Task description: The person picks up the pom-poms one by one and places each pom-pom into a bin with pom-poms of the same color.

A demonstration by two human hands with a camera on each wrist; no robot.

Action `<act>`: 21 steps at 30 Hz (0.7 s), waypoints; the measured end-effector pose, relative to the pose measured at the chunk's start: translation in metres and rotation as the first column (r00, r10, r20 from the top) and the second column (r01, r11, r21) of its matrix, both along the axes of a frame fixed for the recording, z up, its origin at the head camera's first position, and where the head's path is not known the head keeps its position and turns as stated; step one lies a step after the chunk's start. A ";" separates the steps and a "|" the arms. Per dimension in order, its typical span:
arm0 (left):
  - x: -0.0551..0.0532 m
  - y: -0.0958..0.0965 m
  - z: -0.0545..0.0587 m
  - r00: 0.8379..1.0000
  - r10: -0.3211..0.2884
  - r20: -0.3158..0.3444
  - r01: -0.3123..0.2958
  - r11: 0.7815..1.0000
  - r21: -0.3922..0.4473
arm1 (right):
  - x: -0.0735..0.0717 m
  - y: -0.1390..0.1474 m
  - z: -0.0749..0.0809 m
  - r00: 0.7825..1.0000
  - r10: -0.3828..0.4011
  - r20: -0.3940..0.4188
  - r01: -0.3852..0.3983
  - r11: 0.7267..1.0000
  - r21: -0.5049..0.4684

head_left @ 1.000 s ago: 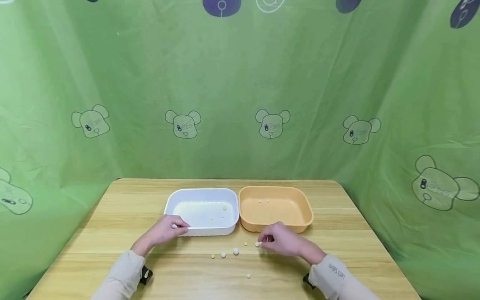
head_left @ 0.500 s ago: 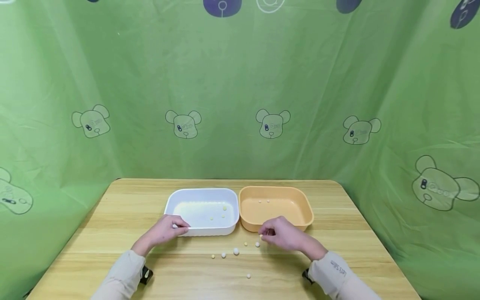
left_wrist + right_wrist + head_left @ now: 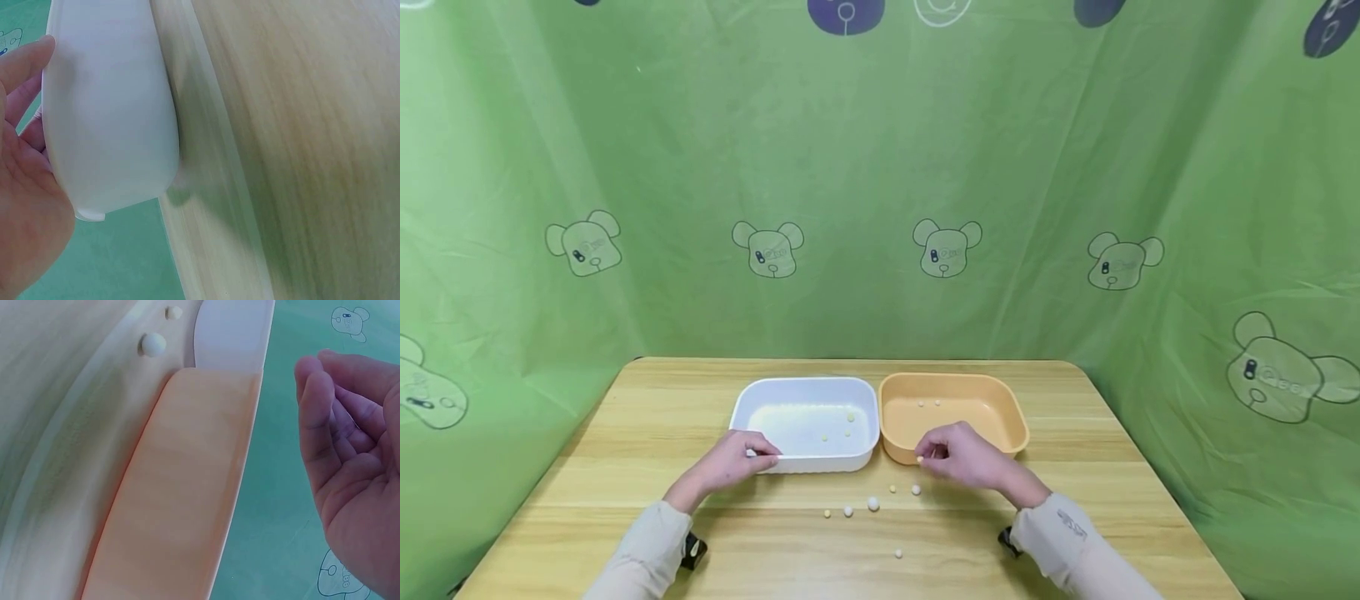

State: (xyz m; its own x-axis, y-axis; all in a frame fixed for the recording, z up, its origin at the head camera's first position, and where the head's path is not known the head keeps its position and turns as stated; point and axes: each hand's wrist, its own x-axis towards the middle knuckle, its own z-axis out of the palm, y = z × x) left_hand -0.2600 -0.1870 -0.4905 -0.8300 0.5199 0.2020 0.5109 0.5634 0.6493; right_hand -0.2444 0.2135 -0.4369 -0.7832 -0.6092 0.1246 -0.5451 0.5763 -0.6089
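Nearest me on the table lay a lone white ball. Beyond it I saw a loose scatter: an outer yellow ball, a middle white ball, a larger white ball, a second yellow ball and a right-hand white ball.

Farther on, the right hand pinched a pale yellow ball between thumb and fingers by the orange tray's near wall; I couldn't tell whether it was over the rim or in front of it. The left hand gripped the white tray's near rim. Inside the white tray sat three yellow pieces; two pale pieces lay deeper in the orange one.

I judged the step in hand to be carrying that pinched ball; the next move seemed to call for a firm pinch, enough height to clear the rims, and a steady left grip.

The right wrist view hid the ball behind the fingertips but showed the tray rims meeting. The left wrist view showed thumb and fingers on opposite sides of the white rim, which the head view only partly showed. Green cloth hung behind everything.
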 end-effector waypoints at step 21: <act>0.002 0.000 0.001 1.000 0.001 -0.031 -0.001 1.000 0.016 | -0.016 -0.017 0.011 1.000 -0.023 -0.005 0.023 0.999 0.023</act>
State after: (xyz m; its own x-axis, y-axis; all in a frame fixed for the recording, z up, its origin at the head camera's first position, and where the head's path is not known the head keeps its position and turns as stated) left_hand -0.2579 -0.1868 -0.4893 -0.8239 0.5154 0.2356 0.5300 0.5539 0.6421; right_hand -0.2602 0.1961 -0.4256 -0.7963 -0.5938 0.1151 -0.5347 0.6022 -0.5928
